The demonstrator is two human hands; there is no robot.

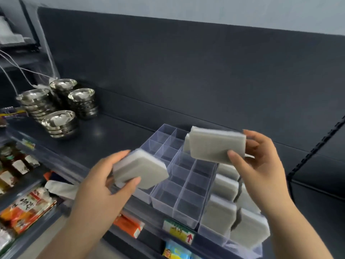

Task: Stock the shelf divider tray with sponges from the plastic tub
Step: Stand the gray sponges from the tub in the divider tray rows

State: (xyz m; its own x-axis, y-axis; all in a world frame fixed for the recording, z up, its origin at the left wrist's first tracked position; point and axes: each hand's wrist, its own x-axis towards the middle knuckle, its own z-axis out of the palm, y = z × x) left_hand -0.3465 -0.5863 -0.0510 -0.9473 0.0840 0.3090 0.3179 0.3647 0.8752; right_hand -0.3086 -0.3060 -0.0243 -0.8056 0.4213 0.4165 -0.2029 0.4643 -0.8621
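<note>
A clear plastic divider tray point(188, 181) with several compartments sits on the dark shelf. My left hand point(104, 182) grips a grey wrapped sponge point(140, 170) over the tray's left side. My right hand point(261, 165) holds two grey sponges point(214, 144) together above the tray's back right. Several grey sponges point(222, 212) stand in the tray's right-hand compartments. The middle and left compartments hold nothing. The plastic tub is not in view.
Stacks of steel bowls point(61, 109) stand at the shelf's left. A price label point(179, 230) hangs on the shelf's front edge point(153, 217). Packaged goods point(26, 208) fill the lower shelf at left. The dark back panel point(186, 71) rises behind the tray.
</note>
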